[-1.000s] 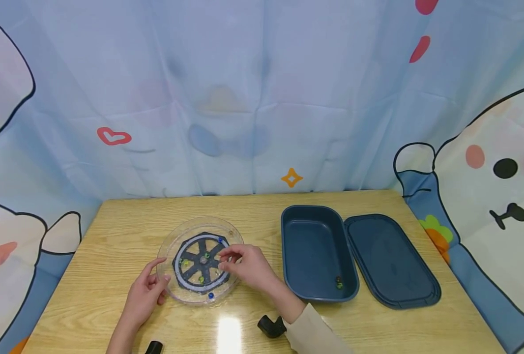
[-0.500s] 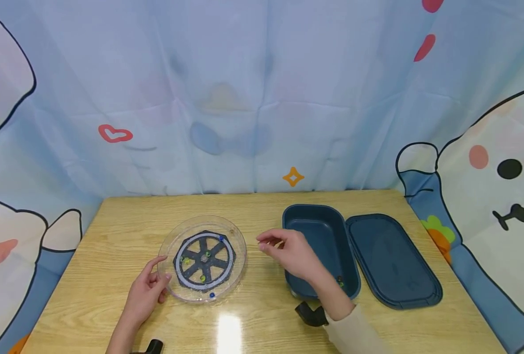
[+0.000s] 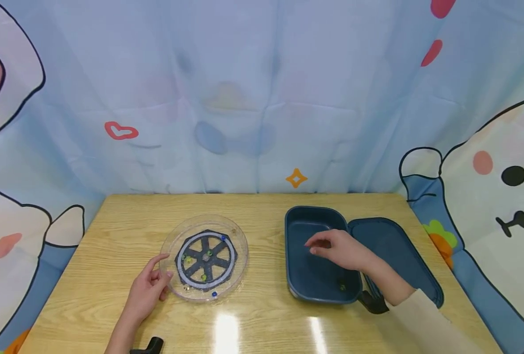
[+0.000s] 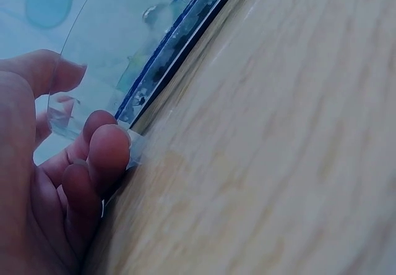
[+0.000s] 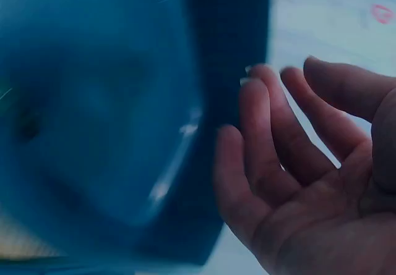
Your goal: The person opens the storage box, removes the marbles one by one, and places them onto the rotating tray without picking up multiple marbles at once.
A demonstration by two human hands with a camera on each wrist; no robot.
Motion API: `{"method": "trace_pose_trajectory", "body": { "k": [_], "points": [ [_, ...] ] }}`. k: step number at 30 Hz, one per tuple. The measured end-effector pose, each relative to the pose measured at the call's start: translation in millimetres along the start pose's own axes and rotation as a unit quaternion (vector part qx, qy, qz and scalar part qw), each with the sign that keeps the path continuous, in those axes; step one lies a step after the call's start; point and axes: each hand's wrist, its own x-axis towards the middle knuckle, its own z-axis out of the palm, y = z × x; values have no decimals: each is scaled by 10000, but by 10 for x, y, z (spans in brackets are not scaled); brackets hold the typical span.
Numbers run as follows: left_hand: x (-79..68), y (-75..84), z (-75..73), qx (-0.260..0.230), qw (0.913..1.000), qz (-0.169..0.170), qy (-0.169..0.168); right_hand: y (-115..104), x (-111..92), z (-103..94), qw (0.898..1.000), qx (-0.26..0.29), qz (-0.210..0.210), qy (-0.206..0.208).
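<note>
At left on the table is a round clear dish (image 3: 243, 246) with a dark six-spoked wheel pattern (image 3: 208, 270) at its centre. Small marbles lie in it, including a blue marble (image 3: 214, 294) near the front rim and a green marble (image 3: 204, 278). My left hand (image 3: 144, 290) pinches the dish's left rim; in the left wrist view the clear edge (image 4: 59, 102) passes between thumb and fingers. Over the dark blue container (image 3: 306, 280) hovers my right hand (image 3: 339, 250), fingers loosely bent and holding nothing visible. A small dark-green marble (image 3: 342, 287) lies in the container's front right corner.
The container's dark blue lid (image 3: 394, 246) lies flat to its right, partly under my right forearm. A black wrist device (image 3: 373, 302) hangs by the right sleeve, another black device (image 3: 154, 345) by the left wrist. A patterned curtain (image 3: 253, 98) stands behind the table.
My right hand has moved right, from over the dish to above the container. The left hand stays on the dish's rim. The head view has shifted slightly.
</note>
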Motion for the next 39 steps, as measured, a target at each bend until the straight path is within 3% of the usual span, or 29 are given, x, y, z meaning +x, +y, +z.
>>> {"method": "trace_pose_trajectory", "body": {
  "k": [5,16,25,39],
  "points": [
    [-2,-16,2,9,10000,-26,-24,185,-60,2,9955,301,273,-851],
    [4,-26,-6,58,10000,-28,33,106,-2,73,9810,11,860,-1737],
    [3,-5,-1,59,10000,5,18,136,-31,156,9735,218,1026,-2033],
    [9,-22,6,135,9999,-4,100,145,-51,162,9637,279,862,-2512]
  ]
}}
